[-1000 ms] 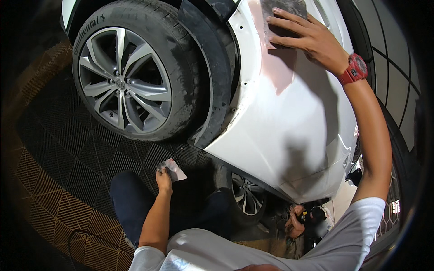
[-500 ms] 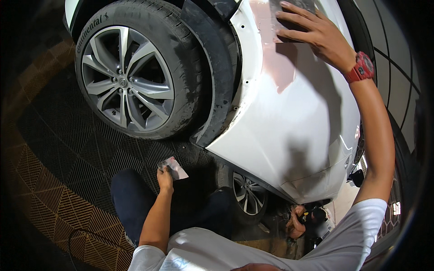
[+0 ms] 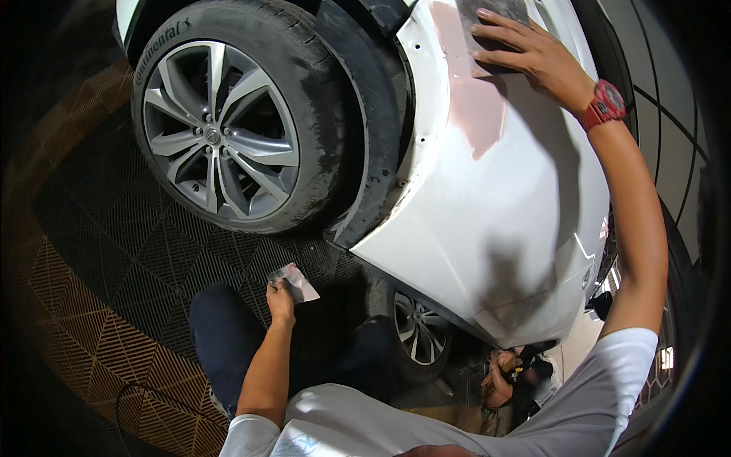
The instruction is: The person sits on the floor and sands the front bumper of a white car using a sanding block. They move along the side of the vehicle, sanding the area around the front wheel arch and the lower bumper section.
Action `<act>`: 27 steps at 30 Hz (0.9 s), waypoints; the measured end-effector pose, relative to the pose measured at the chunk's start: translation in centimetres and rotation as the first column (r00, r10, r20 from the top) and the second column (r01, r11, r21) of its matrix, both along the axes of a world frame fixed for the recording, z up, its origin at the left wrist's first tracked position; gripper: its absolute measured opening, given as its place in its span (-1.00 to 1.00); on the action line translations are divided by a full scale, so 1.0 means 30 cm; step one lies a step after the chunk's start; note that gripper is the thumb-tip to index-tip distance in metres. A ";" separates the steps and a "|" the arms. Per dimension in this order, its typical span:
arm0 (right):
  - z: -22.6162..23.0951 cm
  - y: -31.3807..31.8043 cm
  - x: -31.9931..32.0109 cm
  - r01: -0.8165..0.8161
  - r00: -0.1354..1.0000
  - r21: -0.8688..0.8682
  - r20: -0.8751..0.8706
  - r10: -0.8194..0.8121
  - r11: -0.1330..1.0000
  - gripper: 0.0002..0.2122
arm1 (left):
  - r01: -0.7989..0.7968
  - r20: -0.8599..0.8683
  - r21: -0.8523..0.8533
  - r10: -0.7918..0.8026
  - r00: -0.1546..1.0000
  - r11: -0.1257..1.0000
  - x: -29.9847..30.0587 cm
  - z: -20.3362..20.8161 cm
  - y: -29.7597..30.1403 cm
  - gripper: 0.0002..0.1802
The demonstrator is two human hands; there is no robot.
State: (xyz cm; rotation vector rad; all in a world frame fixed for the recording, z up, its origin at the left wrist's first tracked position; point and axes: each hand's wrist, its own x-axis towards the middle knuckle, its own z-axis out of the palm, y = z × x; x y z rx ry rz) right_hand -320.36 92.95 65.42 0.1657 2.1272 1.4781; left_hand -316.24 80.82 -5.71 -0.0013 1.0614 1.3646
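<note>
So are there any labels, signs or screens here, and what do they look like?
Tyre lettering: raised black letters curving along the sidewall, upper left.
Wheel badge: small round silver cap at the hub.
Watch: red, on the right wrist; its face is too small to tell.
No packages or signs.

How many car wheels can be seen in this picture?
2. One big wheel is at the upper left; a smaller wheel shows below the white panel. Others may be hidden.

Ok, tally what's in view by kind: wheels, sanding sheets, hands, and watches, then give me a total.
Wheels: 2, the big alloy wheel and a smaller wheel farther back.
Sanding sheets: 2, one under the right hand, a folded sheet in the left hand.
Hands: 2.
Watches: 1, a red watch.
Total: 7.
</note>
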 end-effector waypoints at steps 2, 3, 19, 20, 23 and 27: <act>0.011 0.000 -0.021 -0.017 1.000 0.016 0.024 0.017 1.000 -0.41 | -0.009 -0.012 -0.009 0.009 1.000 1.000 -0.021 0.030 0.011 -0.56; 0.008 -0.001 -0.033 -0.037 0.999 0.004 0.022 0.037 0.999 -0.41 | 0.000 -0.027 -0.045 -0.001 1.000 0.999 -0.027 0.047 0.009 -0.56; -0.071 0.039 -0.119 0.000 1.000 -0.037 0.010 0.001 0.999 -0.41 | 0.039 0.002 -0.031 -0.039 0.999 0.999 -0.014 0.007 0.014 -0.56; -0.054 0.055 -0.113 -0.036 0.999 -0.042 0.023 0.037 0.998 -0.44 | 0.051 0.017 -0.032 -0.051 0.999 0.998 -0.013 -0.005 0.012 -0.56; -0.033 0.053 -0.069 -0.060 0.998 -0.003 -0.015 0.060 0.998 -0.42 | 0.004 0.005 -0.052 -0.004 1.000 0.999 -0.004 -0.051 0.035 -0.60; 0.008 0.043 0.030 -0.030 0.998 0.020 -0.046 0.031 0.999 -0.33 | 0.044 -0.039 -0.058 -0.047 0.998 0.997 -0.026 -0.018 0.022 -0.57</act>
